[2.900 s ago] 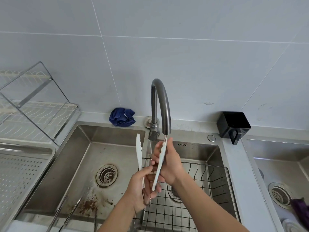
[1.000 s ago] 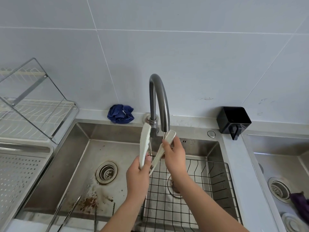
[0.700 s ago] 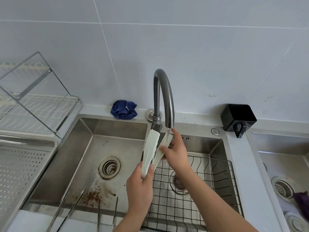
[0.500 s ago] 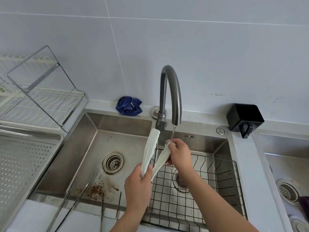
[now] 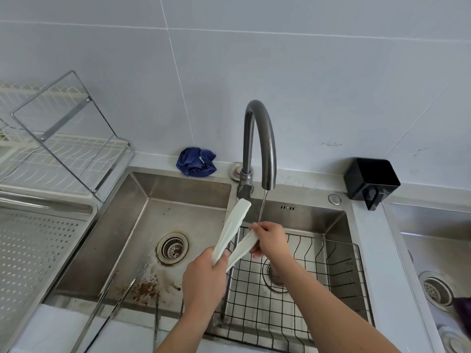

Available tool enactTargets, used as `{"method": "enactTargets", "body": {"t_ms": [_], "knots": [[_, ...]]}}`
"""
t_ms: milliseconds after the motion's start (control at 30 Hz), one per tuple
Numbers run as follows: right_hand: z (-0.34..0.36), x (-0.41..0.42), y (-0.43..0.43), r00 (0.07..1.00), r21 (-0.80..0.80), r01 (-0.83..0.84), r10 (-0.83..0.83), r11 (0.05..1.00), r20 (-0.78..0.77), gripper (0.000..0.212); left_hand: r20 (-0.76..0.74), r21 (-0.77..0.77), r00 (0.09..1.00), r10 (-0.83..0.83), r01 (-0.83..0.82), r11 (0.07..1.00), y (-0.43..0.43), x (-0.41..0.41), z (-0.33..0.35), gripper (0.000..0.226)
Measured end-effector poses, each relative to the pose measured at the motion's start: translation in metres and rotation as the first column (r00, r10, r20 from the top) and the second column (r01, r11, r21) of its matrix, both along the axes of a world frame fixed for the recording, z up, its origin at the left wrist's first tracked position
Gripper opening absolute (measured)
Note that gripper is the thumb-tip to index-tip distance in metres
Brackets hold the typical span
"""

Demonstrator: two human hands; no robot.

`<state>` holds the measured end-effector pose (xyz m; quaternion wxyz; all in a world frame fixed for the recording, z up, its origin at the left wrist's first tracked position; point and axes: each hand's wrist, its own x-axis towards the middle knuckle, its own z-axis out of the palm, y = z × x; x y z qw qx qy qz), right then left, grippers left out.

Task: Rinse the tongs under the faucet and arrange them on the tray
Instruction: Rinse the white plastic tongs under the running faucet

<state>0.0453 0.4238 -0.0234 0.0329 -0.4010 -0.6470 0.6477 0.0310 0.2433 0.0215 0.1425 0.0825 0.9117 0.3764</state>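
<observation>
Under the faucet (image 5: 260, 138): a thin stream of water (image 5: 262, 207) fell onto the fingers of the right hand (image 5: 270, 240), over the middle of the sink (image 5: 142, 225).
white tongs (image 5: 230, 230): they were held up above the sink with the two arms spread in a V. One arm pointed up at the foot of the faucet. The other arm ended in the right hand.
left hand (image 5: 204, 278): its fingers were curled tight round the joined end of the white tongs.
right hand: finger and thumb pinched the tip of one arm, right where the water landed.
wire basket (image 5: 318, 276): black, it sat in the right half of the sink, below the right hand.
drain (image 5: 172, 247): round, in the left half of the sink, with brown stains (image 5: 145, 289) near the front.
metal tongs (image 5: 114, 296): thin ones lay across the front edge of the sink, on the left.
tray (image 5: 33, 250): metal with small holes, on the worktop by the left edge of the sink.
dish rack (image 5: 63, 149): wire, behind the tray, by the wall.
cloth (image 5: 196, 161): blue and crumpled, at the back edge of the worktop, just left of the faucet.
black box (image 5: 372, 179): at the back edge, right of the faucet.
</observation>
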Motion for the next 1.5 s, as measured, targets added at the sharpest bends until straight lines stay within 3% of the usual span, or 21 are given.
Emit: {"method": "enactTargets", "body": {"t_ms": [100,167,400,467,533,600,667,767,867,967,1067,1133,1267,1367,1500], "knots": [[-0.001,-0.001,0.000,0.994,-0.290,0.006,-0.037,0.957,-0.103,0.020,-0.032,-0.009,0.999,0.012,-0.012,1.000,0.000,-0.004,0.002,0.024],[0.000,-0.001,0.003,0.986,-0.401,-0.015,-0.054,0.916,-0.160,0.027,-0.056,-0.013,0.998,0.006,-0.007,1.000,0.001,-0.007,0.003,0.023],[0.002,-0.010,-0.002,0.992,-0.146,0.122,-0.125,0.982,-0.012,0.024,-0.207,-0.072,0.972,-0.112,0.099,0.992,0.013,-0.007,0.004,0.022],[0.000,-0.011,-0.009,0.993,-0.219,0.099,-0.110,0.971,-0.042,0.024,-0.239,-0.083,0.965,-0.105,0.087,0.993,0.016,-0.009,0.004,0.022],[-0.005,-0.010,-0.013,0.978,-0.401,0.094,-0.161,0.911,-0.136,0.052,-0.260,-0.079,0.961,-0.095,0.077,0.994,0.015,-0.013,0.001,0.025],[-0.006,-0.012,-0.011,0.967,-0.459,0.097,-0.192,0.883,-0.164,0.073,-0.236,-0.044,0.968,-0.091,0.083,0.996,0.014,-0.016,-0.001,0.032],[-0.004,-0.015,-0.006,0.977,-0.364,0.136,-0.184,0.921,-0.103,0.065,-0.209,0.025,0.976,-0.066,0.073,0.997,0.017,-0.017,-0.001,0.031],[0.002,-0.018,0.005,0.990,-0.086,0.138,-0.139,0.987,-0.010,0.032,-0.152,0.109,0.988,0.008,0.008,0.994,0.021,-0.013,-0.003,0.018],[0.004,-0.015,0.010,0.997,0.079,0.066,-0.068,0.995,0.027,0.031,-0.056,0.188,0.996,0.070,-0.059,0.980,0.020,-0.013,-0.008,0.018],[0.001,-0.007,-0.003,0.992,-0.117,0.091,-0.100,0.989,-0.076,0.021,-0.045,0.188,0.995,0.090,-0.080,0.979,0.014,-0.018,-0.014,0.021],[-0.004,-0.004,-0.012,0.976,-0.301,0.091,-0.145,0.949,-0.164,0.041,-0.069,0.181,0.994,0.083,-0.069,0.981,0.010,-0.019,-0.017,0.018],[0.000,-0.005,-0.008,0.980,-0.262,0.090,-0.132,0.961,-0.147,0.044,-0.083,0.205,0.995,0.061,-0.043,0.978,0.009,-0.016,-0.016,0.016],[0.010,-0.007,0.003,0.986,-0.127,0.114,-0.128,0.985,-0.110,0.013,-0.082,0.265,0.995,0.052,-0.028,0.964,0.012,-0.009,-0.014,0.021],[0.012,-0.006,0.007,0.978,-0.089,0.169,-0.178,0.982,-0.112,0.025,-0.042,0.299,0.996,0.077,-0.061,0.952,0.011,-0.010,-0.018,0.025],[0.011,0.001,0.001,0.946,-0.419,0.098,-0.215,0.903,-0.244,0.023,0.094,0.357,0.995,0.046,-0.076,0.931,0.015,-0.018,-0.026,0.028]]}}
